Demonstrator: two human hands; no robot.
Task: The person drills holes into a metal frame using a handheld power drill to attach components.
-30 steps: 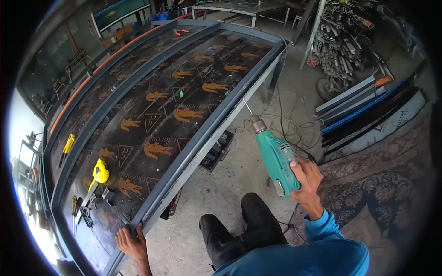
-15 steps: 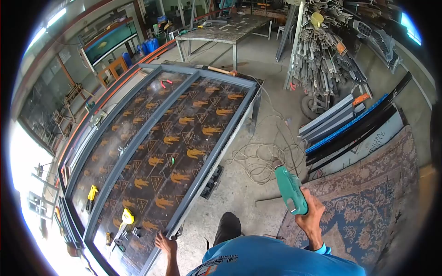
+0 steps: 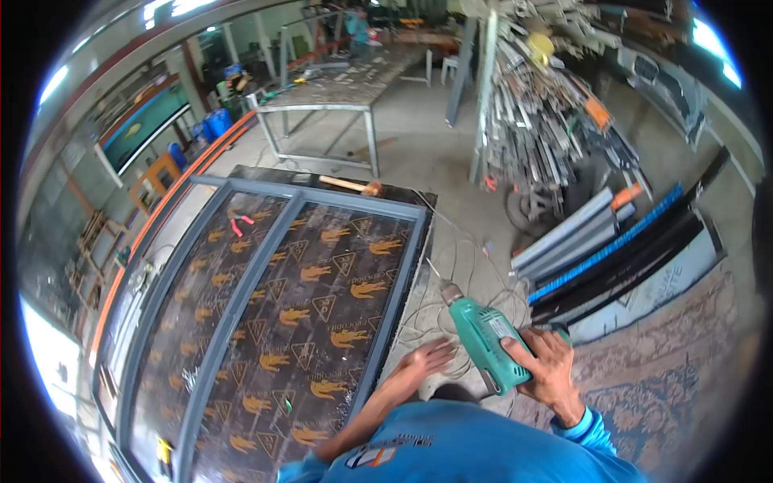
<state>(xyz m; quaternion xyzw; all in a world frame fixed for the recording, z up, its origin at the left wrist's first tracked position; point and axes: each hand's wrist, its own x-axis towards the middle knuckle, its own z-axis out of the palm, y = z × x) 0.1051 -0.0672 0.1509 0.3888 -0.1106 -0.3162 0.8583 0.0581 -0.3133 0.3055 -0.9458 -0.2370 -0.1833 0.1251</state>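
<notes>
My right hand is wrapped round the handle of a green power drill, whose long bit points up and left toward the frame's right edge. My left hand holds nothing; its fingers are stretched out beside the frame's right side, a little left of the drill. The grey metal frame lies on a dark board printed with orange figures. On the board are red-handled pliers, a small green object and a yellow-handled tool at the lower left.
A hammer lies past the frame's far edge. A metal table stands behind. Coiled cable spreads over the floor. Metal profiles lean at the back right, with long strips and a patterned rug at the right. A person is far back.
My left hand has left the frame's near edge and moved right and up, toward the drill. The drill has turned slightly left, and its bit now shows. The view has shifted toward the far side.
</notes>
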